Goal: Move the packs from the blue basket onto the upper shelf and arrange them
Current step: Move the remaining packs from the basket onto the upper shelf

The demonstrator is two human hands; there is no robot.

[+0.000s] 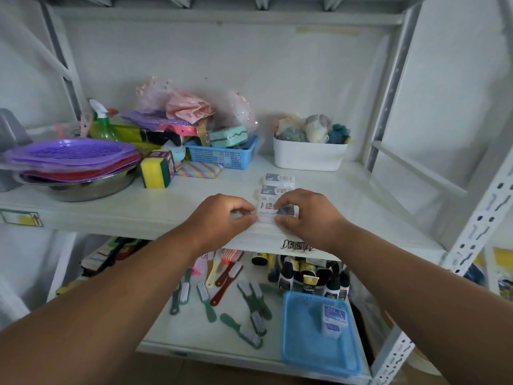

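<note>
Down low, the blue basket on the bottom shelf has two packs left in it. Higher up, the left hand and right hand pinch one pack at the front of the upper shelf. Behind it, more packs already sit in a row.

My right hand covers half the small white printed pack between my fingertips; its print is too blurred to read.
</note>
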